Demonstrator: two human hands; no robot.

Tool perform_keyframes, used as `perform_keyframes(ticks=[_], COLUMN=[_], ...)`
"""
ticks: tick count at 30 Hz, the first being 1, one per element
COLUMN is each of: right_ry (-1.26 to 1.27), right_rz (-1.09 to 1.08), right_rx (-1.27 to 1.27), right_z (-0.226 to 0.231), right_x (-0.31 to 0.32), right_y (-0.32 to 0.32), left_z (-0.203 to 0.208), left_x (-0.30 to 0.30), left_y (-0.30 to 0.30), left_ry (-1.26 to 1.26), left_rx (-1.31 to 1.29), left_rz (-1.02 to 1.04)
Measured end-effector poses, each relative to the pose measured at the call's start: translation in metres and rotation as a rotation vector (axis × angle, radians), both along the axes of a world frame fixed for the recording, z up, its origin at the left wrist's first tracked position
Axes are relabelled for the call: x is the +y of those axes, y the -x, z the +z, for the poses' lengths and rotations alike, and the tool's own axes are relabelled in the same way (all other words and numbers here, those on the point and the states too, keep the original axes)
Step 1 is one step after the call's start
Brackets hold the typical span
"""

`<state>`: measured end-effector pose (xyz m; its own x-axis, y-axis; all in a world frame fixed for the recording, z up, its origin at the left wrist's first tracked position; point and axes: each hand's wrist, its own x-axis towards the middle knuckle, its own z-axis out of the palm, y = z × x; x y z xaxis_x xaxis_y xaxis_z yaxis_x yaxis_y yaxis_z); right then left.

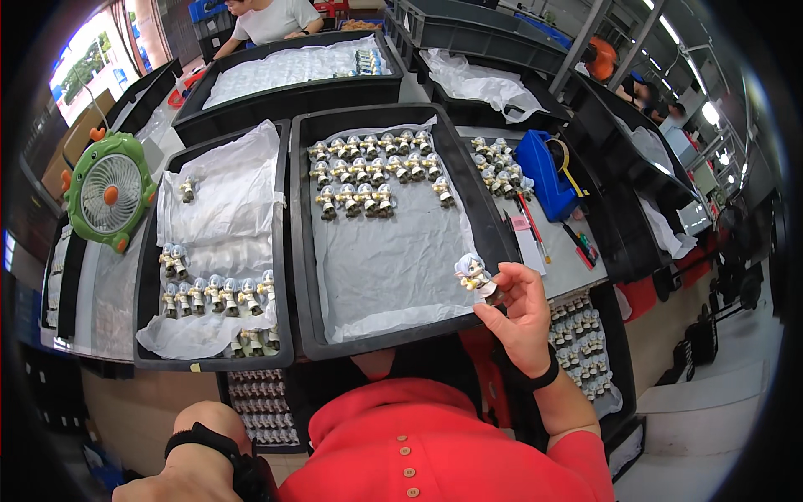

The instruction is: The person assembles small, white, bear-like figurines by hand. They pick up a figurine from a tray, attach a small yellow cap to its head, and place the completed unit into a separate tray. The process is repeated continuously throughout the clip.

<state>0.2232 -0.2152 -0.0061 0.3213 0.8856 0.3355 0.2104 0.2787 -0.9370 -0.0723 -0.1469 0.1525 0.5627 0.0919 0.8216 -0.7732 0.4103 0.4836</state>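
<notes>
My right hand [520, 318] pinches a small figurine [477, 278] with pale hair and a white-and-gold outfit between thumb and fingers. It holds the figurine tilted over the near right corner of a black tray [507, 243] lined with white paper. Rows of matching figurines [351, 171] lie at that tray's far end. My left hand [211, 416] is low at the lower left, just past a black wristband; its fingers are hidden. A second lined black tray [147, 276] on the left holds more figurines [222, 293], mostly toward its near end.
A green fan [110, 192] stands at the left. More figurines [502, 167], a blue tape dispenser [544, 177] and pens [579, 247] are on the table at right. Below the table sit further trays of figurines [581, 343]. Across the table, a person [272, 21] works behind another tray [284, 102].
</notes>
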Motion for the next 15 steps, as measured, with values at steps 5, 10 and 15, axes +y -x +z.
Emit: perform_keyframes(ticks=[5,10,15], right_ry=[0.016,0.049,0.073], right_rz=[0.029,0.096,0.092], right_rx=[0.137,0.304,0.466], right_z=[0.0,0.007,0.005], right_x=[-0.002,0.001,0.003], right_y=[0.0,0.0,0.0], left_z=[-0.01,-0.04,-0.061], left_x=[0.01,0.013,0.044], left_y=[0.004,-0.012,-0.059], left_ry=[-0.014,0.167,0.19], left_rx=[0.022,0.161,0.798], left_rz=[0.042,0.367,0.54])
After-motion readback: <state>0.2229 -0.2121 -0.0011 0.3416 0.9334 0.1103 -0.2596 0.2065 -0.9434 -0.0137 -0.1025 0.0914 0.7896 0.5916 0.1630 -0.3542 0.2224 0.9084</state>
